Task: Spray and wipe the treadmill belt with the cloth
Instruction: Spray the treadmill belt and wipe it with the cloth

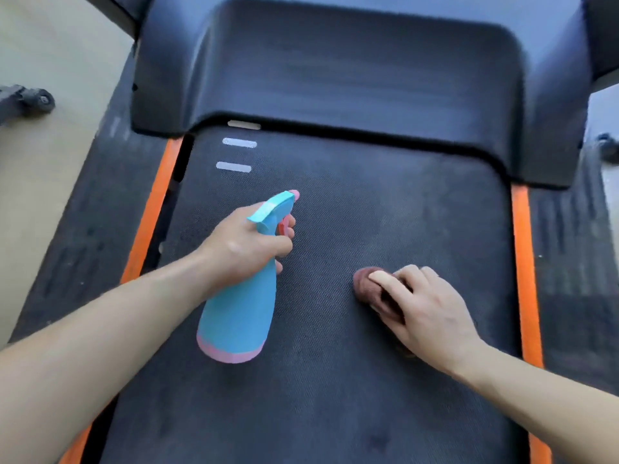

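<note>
Gripping spray bottle (239, 316) at neck with left hand (248, 242), finger on trigger (284, 226), nozzle (294, 194) aimed up the treadmill belt (368, 202). Holding bunched cloth (366, 286) down on belt, right of centre, with right hand (432, 306), fingers (385, 277) curled over it. Advised: mist lightly ahead of cloth, then wipe in overlapping strokes, even pressure, avoiding motor cover (335, 72).

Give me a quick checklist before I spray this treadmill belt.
1. Left hand grips bottle: ok.
2. Trigger under a finger: ok.
3. Nozzle aimed over belt, clear of right hand: ok.
4. Cloth held under right hand, on belt: ok.
5. Liquid left in bottle: cannot tell, it is opaque.
6. Belt stopped: cannot tell.
</note>
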Motion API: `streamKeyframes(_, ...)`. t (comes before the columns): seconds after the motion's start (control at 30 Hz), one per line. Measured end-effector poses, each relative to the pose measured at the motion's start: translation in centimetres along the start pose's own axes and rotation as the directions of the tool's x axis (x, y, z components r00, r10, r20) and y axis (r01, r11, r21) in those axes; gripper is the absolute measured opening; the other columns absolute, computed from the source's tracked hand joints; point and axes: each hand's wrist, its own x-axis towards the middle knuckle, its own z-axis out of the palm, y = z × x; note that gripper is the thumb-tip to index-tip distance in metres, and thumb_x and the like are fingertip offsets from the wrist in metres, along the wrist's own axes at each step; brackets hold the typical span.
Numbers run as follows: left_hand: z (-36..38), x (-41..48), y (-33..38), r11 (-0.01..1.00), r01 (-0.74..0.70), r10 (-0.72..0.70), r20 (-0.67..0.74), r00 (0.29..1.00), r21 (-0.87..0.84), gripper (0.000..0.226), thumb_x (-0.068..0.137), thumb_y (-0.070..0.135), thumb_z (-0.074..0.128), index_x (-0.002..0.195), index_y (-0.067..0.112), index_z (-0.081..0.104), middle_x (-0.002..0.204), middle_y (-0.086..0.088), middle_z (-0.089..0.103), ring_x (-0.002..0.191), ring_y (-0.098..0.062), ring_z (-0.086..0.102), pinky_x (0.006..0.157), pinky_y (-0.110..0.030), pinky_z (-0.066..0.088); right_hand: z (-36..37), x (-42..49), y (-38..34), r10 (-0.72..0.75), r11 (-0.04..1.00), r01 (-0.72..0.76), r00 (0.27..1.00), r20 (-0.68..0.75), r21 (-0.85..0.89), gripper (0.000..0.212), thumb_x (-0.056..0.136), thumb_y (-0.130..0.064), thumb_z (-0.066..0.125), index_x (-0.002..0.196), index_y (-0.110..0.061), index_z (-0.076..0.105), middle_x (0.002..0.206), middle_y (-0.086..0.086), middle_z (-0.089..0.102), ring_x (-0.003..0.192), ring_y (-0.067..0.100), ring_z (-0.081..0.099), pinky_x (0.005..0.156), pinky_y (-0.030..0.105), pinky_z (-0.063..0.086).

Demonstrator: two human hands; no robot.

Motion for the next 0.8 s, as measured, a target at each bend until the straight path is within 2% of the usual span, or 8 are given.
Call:
streamKeyframes(0.1, 3.6, 2.0, 2.5, 0.998, -0.014, 0.008, 0.083, 0.997, 0.065, 0.030, 0.083, 0.002, 0.065, 0.091, 0.031, 0.071, 0.102, -0.001, 0.076, 0.058, -0.012, 0.065, 0.055, -0.018, 0.053, -0.6, -2.5, 1.3, 0.333, 0.943, -0.327, 0.936, -0.113, 0.067, 0.043, 0.088, -0.043, 0.062, 0.126, -0.025, 0.057, 0.096, 0.004, 0.055, 0.078, 0.030, 0.052, 0.067, 0.040, 0.050)
streamKeyframes(0.17, 5.8, 2.8, 3.7, 0.995, -0.022, 0.007, 0.149, 0.989, 0.099, 0.024, 0.078, 0.009, 0.068, 0.095, 0.025, 0.072, 0.104, -0.004, 0.076, 0.059, -0.014, 0.066, 0.059, -0.023, 0.057, -0.6, -3.3, 0.8, 0.439, 0.897, -0.425, 0.890, -0.123, 0.119, 0.042, 0.088, -0.045, 0.057, 0.127, -0.027, 0.057, 0.096, 0.002, 0.054, 0.079, 0.029, 0.052, 0.068, 0.040, 0.049)
streamKeyframes(0.33, 9.1, 4.0, 4.7, 0.985, -0.070, 0.032, 0.231, 0.973, 0.157, 0.032, 0.075, 0.009, 0.069, 0.107, 0.007, 0.068, 0.095, -0.008, 0.072, 0.071, -0.017, 0.066, 0.069, -0.036, 0.065, -0.5, -5.0, 0.5, 0.425, 0.902, -0.415, 0.902, -0.074, 0.123, 0.045, 0.087, -0.045, 0.060, 0.128, -0.028, 0.056, 0.097, 0.000, 0.053, 0.079, 0.026, 0.050, 0.067, 0.041, 0.050)
streamKeyframes(0.4, 9.4, 3.8, 4.5, 0.982, -0.082, 0.040, 0.234, 0.971, 0.171, 0.037, 0.071, 0.012, 0.068, 0.107, 0.008, 0.069, 0.100, -0.011, 0.073, 0.072, -0.019, 0.067, 0.071, -0.041, 0.066, -0.6, -6.1, 0.6, 0.405, 0.910, -0.396, 0.912, -0.060, 0.123, 0.047, 0.085, -0.043, 0.065, 0.128, -0.028, 0.056, 0.098, 0.000, 0.053, 0.079, 0.026, 0.051, 0.067, 0.042, 0.051)
streamKeyframes(0.5, 9.2, 3.1, 4.1, 0.970, -0.104, 0.052, 0.231, 0.972, 0.219, 0.026, 0.078, 0.006, 0.069, 0.103, 0.013, 0.071, 0.106, -0.008, 0.074, 0.067, -0.015, 0.066, 0.070, -0.037, 0.066, -0.8, -6.8, 0.8, 0.327, 0.944, -0.323, 0.943, -0.058, 0.074, 0.048, 0.081, -0.038, 0.070, 0.125, -0.024, 0.059, 0.098, 0.001, 0.054, 0.078, 0.027, 0.052, 0.066, 0.042, 0.051)
streamKeyframes(0.63, 8.1, 1.6, 3.1, 0.965, -0.111, 0.054, 0.233, 0.971, 0.239, 0.036, 0.077, 0.008, 0.068, 0.111, 0.019, 0.072, 0.104, -0.003, 0.075, 0.063, -0.013, 0.069, 0.071, -0.038, 0.065, -0.8, -6.0, 0.8, 0.313, 0.950, -0.310, 0.948, -0.061, 0.045, 0.045, 0.083, -0.040, 0.069, 0.123, -0.021, 0.062, 0.097, 0.002, 0.054, 0.079, 0.027, 0.052, 0.067, 0.042, 0.051)
streamKeyframes(0.73, 7.2, 0.5, 2.6, 0.953, -0.112, 0.049, 0.222, 0.974, 0.282, 0.023, 0.071, 0.016, 0.068, 0.094, 0.014, 0.070, 0.093, -0.005, 0.076, 0.064, -0.018, 0.074, 0.075, -0.043, 0.065, -0.5, -5.2, 0.6, 0.313, 0.950, -0.310, 0.947, -0.080, 0.044, 0.044, 0.085, -0.043, 0.067, 0.123, -0.021, 0.062, 0.097, 0.002, 0.054, 0.079, 0.026, 0.052, 0.069, 0.042, 0.051)
streamKeyframes(0.8, 6.6, 0.0, 2.3, 0.921, -0.131, 0.040, 0.244, 0.969, 0.367, 0.014, 0.073, 0.016, 0.070, 0.085, 0.012, 0.064, 0.079, -0.002, 0.072, 0.064, -0.018, 0.076, 0.077, -0.039, 0.063, -0.6, -4.5, 0.6, 0.326, 0.945, -0.321, 0.940, -0.098, 0.062, 0.043, 0.088, -0.046, 0.063, 0.124, -0.021, 0.062, 0.098, 0.002, 0.055, 0.081, 0.027, 0.053, 0.070, 0.041, 0.051)
